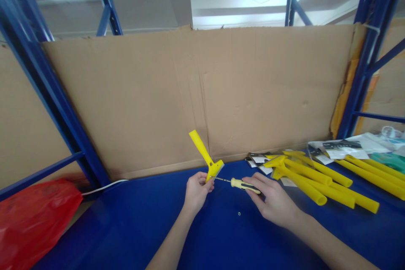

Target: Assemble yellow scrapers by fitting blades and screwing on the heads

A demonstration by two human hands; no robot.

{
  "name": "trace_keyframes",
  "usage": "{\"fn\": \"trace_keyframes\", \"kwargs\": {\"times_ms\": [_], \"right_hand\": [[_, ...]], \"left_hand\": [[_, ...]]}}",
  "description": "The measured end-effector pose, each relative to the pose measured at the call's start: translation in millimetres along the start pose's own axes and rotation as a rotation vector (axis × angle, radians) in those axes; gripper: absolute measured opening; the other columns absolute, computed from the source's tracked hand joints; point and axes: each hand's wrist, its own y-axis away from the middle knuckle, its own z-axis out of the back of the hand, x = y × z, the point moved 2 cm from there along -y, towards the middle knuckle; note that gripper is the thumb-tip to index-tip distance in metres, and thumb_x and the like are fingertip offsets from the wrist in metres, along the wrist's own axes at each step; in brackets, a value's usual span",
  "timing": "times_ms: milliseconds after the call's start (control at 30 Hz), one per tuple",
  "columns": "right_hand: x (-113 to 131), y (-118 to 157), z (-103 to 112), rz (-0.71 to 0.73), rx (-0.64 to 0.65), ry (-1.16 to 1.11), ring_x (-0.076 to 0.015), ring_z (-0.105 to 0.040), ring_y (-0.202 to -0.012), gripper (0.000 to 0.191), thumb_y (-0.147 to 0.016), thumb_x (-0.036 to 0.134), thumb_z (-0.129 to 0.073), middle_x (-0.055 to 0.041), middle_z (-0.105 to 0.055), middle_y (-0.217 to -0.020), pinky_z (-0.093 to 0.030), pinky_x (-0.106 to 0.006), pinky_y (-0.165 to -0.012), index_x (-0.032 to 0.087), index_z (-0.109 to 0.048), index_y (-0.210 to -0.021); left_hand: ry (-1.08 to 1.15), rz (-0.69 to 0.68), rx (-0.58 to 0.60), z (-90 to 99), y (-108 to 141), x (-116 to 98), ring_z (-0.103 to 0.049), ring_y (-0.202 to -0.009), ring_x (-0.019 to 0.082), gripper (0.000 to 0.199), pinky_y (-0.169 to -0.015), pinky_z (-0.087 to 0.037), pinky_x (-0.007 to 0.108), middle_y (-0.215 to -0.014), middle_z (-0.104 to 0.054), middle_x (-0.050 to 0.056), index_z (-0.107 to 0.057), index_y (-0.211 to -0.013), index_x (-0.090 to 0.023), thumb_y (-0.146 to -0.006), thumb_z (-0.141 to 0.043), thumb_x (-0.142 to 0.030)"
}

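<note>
My left hand point(196, 192) pinches the head of a yellow scraper point(212, 168), whose short handle points up and to the left. A metal strip shows along the right edge of that head. In my right hand point(274, 198) is a screwdriver point(242, 184) with a pale yellow and black handle. Its shaft reaches left, and the tip meets the scraper head close to my left fingertips. Whether a screw sits under the tip is too small to tell. Below the screwdriver, a tiny ring-shaped part, perhaps a nut point(239, 214), lies on the blue table point(218, 240).
Several yellow scrapers and tubes point(311, 177) are piled at the right, with printed cards point(343, 150) and plastic bags behind them. A red plastic bag point(38, 219) lies at the left. Cardboard point(158, 101) walls the back between blue rack posts point(363, 63).
</note>
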Motion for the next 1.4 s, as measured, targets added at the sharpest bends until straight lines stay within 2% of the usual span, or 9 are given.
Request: {"fn": "trace_keyframes", "kwargs": {"times_ms": [367, 767, 1000, 1167, 1267, 1333, 1400], "right_hand": [[6, 0, 0, 0.061, -0.021, 0.017, -0.0165, -0.063, -0.071, 0.026, -0.088, 0.019, -0.044, -0.0083, -0.063, -0.089, -0.053, -0.028, -0.065, 0.02, -0.061, -0.108], [5, -1, 1, 0.03, -0.015, 0.006, -0.017, -0.062, -0.071, 0.025, -0.089, 0.021, -0.045, -0.0085, -0.063, -0.088, -0.052, -0.029, -0.065, 0.019, -0.062, -0.106], [7, -3, -1, 0.007, -0.025, 0.0, -0.0175, -0.063, -0.073, 0.025, -0.088, 0.021, -0.044, -0.0081, -0.062, -0.087, -0.053, -0.029, -0.065, 0.02, -0.062, -0.105], [11, -2, -1, -0.053, -0.143, 0.008, -0.0181, -0.063, -0.079, 0.027, -0.084, 0.021, -0.048, -0.0116, -0.054, -0.104, -0.054, -0.031, -0.07, 0.019, -0.055, -0.11], [15, 0, 0, -0.095, -0.124, -0.004, -0.0179, -0.062, -0.078, 0.036, -0.078, 0.016, -0.05, -0.0128, -0.049, -0.114, -0.053, -0.031, -0.066, 0.021, -0.048, -0.114], [17, 0, 1, -0.118, -0.088, -0.061, -0.0172, -0.062, -0.074, 0.032, -0.078, 0.015, -0.048, -0.0105, -0.055, -0.107, -0.052, -0.03, -0.064, 0.021, -0.046, -0.109], [19, -1, 2, -0.168, -0.088, -0.128, -0.0167, -0.061, -0.067, 0.017, -0.083, 0.02, -0.044, -0.0056, -0.061, -0.087, -0.05, -0.029, -0.062, 0.021, -0.047, -0.1]], "left_hand": [[-0.046, -0.018, 0.009, 0.3, -2, 3, -0.058, -0.044, 0.01, 0.019, -0.046, -0.047, 0.018, -0.051, -0.064, 0.0, -0.058, -0.065, -0.013, -0.057, -0.076, -0.016], [-0.023, 0.024, -0.003, 1.0, -2, 2, -0.06, -0.046, 0.01, 0.023, -0.048, -0.05, 0.02, -0.052, -0.065, 0.001, -0.058, -0.067, -0.012, -0.056, -0.078, -0.018], [-0.065, -0.021, 0.014, 1.9, -4, 7, -0.06, -0.047, 0.011, 0.023, -0.049, -0.048, 0.021, -0.053, -0.065, 0.001, -0.058, -0.068, -0.013, -0.057, -0.076, -0.024], [-0.147, -0.143, 0.022, 2.4, -5, 11, -0.058, -0.048, 0.013, 0.021, -0.048, -0.045, 0.022, -0.053, -0.063, 0.0, -0.057, -0.069, -0.015, -0.06, -0.07, -0.029], [-0.187, -0.177, 0.004, 3.4, -5, 12, -0.058, -0.049, 0.014, 0.017, -0.049, -0.044, 0.023, -0.053, -0.062, 0.001, -0.056, -0.068, -0.017, -0.063, -0.065, -0.03], [-0.213, -0.193, -0.009, 3.9, -4, 12, -0.058, -0.049, 0.014, 0.014, -0.049, -0.043, 0.023, -0.054, -0.062, 0.0, -0.055, -0.069, -0.018, -0.065, -0.062, -0.03], [-0.271, -0.228, -0.004, 3.2, -3, 12, -0.058, -0.05, 0.015, 0.011, -0.049, -0.042, 0.023, -0.055, -0.062, 0.0, -0.055, -0.069, -0.018, -0.067, -0.059, -0.028]]}}
